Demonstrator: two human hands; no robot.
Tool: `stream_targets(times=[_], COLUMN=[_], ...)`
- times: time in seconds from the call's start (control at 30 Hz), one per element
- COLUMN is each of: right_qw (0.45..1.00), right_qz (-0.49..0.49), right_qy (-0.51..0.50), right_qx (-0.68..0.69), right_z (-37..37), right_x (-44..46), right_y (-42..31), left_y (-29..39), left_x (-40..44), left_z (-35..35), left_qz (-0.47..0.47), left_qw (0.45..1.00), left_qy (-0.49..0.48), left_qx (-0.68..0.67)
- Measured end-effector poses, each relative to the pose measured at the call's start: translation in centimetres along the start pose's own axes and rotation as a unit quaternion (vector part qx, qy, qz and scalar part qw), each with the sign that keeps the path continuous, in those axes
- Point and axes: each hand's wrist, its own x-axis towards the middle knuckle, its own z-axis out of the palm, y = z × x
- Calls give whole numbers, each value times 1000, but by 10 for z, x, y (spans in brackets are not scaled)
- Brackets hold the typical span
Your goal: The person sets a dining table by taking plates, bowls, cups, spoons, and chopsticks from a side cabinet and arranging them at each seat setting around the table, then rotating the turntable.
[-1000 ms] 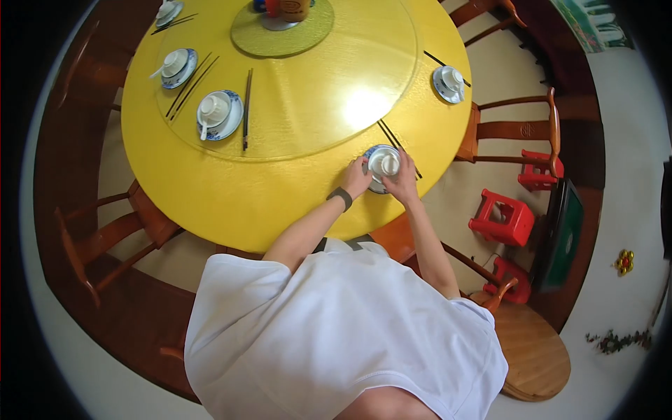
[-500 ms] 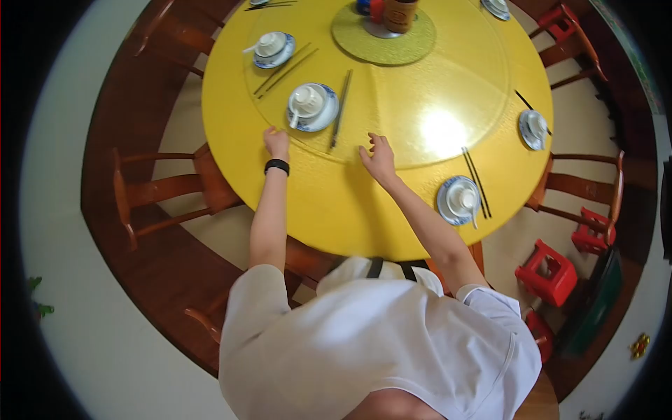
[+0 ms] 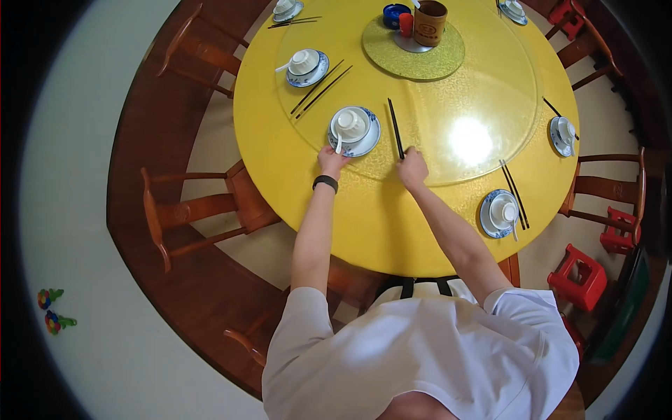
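Note:
My left hand [image 3: 332,162], with a black band on its wrist, grips the near left rim of a blue-and-white plate [image 3: 365,145]. On that plate sit a white bowl and an upturned white cup [image 3: 352,122], with a white spoon [image 3: 339,144] leaning over the near edge. To the right, my right hand [image 3: 413,168] is closed around the near end of a pair of black chopsticks [image 3: 395,126], which point away from me. Both hands are over the near part of the yellow round table [image 3: 378,238], at the edge of its glass turntable [image 3: 448,177].
More place settings stand around the table: a plate [image 3: 318,77] with chopsticks [image 3: 325,91] at left, another plate [image 3: 488,222] at near right. A bamboo holder [image 3: 429,24] stands on the central green disc [image 3: 413,66]. Wooden chairs [image 3: 203,210] and red stools [image 3: 579,278] surround it.
My left hand has moved onto the plate's rim and taken hold of it. My right hand has closed on the chopsticks, which now lie farther from the plate. The view has shifted left.

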Motion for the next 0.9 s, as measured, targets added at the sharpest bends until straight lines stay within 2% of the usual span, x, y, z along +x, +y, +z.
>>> stream_targets(times=[0.07,0.23,0.3,0.33,0.4,0.43,0.5,0.77,0.83,0.87,0.9], right_qw=[998,999,996,996,981,981,931,887,855,854,881], right_qz=[36,45,-7,-6,-31,-31,-14,20,77,79,71], right_qy=[24,12,44,45,25,22,-84,-196,-237,-241,-216], right_qx=[48,11,77,76,191,189,355,418,455,455,414], right_z=[2,7,21,23,30,35,42,74,84,90,94], right_x=[-15,-55,-59,-62,-68,-74,-82,-193,-211,-215,-221], right_y=[14,30,40,41,46,52,58,113,127,130,131], left_y=[1,-16,-24,-26,-36,-40,-41,-74,-86,-91,-92], left_x=[-15,-57,-74,-80,-91,-98,-106,-176,-186,-190,-194], left_z=[-6,-22,-31,-34,-38,-42,-48,-95,-107,-112,-113], left_qz=[-8,-29,-38,-38,-10,-13,-46,-62,-72,-82,-92], left_qw=[1000,998,995,995,991,991,989,992,993,993,992], left_qy=[-9,-51,-83,-85,-130,-128,-143,-105,-93,-79,-79], left_qx=[-1,33,27,27,25,23,2,-13,-15,-18,-16])
